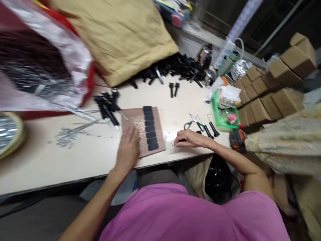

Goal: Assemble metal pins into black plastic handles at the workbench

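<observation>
A brown board [160, 134] lies near the table's front edge. Along its right side runs a column of black rounded pieces [149, 129], with many tiny pale bits [140, 132] scattered beside them. My left hand [128, 144] rests palm down on the board's left part, fingers extended and slightly blurred. To the right of the board, my right hand [189, 138] is closed in a pinch on a thin silvery tool [172, 147], its tip low over the table; the exact kind is unclear. Green-handled scissors [188, 125] lie just behind that hand, next to black-handled tools [208, 131].
Black parts [107, 108] and a pile of silvery pieces [67, 137] lie left of the board. A large yellow bag [125, 36] stands behind, near a heap of black parts [183, 65]. At right are a green basket [215, 108], a tape measure [237, 139] and cardboard boxes [260, 110].
</observation>
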A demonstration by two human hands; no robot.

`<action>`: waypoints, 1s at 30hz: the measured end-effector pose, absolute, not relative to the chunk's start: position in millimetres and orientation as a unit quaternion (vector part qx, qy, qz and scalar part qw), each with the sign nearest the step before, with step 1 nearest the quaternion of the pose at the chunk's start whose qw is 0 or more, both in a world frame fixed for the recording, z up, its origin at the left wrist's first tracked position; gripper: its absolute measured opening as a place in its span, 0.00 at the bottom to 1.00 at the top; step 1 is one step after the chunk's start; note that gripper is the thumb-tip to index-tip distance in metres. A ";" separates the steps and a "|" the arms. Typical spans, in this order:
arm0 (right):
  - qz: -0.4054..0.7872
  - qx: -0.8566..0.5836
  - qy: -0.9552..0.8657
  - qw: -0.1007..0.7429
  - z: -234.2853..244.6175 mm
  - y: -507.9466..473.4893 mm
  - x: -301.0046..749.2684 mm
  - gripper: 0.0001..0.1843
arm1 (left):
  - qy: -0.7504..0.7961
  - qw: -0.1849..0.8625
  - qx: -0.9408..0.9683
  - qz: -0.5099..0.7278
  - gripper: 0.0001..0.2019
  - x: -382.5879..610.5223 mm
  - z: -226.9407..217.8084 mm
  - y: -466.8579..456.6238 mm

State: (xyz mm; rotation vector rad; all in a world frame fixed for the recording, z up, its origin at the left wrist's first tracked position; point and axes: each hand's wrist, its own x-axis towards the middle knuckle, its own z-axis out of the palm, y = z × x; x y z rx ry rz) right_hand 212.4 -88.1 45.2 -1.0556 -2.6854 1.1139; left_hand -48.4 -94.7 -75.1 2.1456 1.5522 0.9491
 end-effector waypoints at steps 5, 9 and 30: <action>0.442 -0.487 -0.739 -0.149 95.1 -193.5 277.8 0.09 | 0.521 0.185 0.748 0.368 0.22 -47.3 -67.7 -95.3; 0.317 -0.580 -0.723 -0.199 119.0 -243.5 298.2 0.12 | 0.520 0.157 0.759 0.360 0.22 -46.5 -78.1 -97.1; -0.125 -0.012 -0.988 -0.091 23.4 36.9 6.2 0.10 | 0.725 -0.035 0.562 0.397 0.15 -140.6 -41.2 -87.3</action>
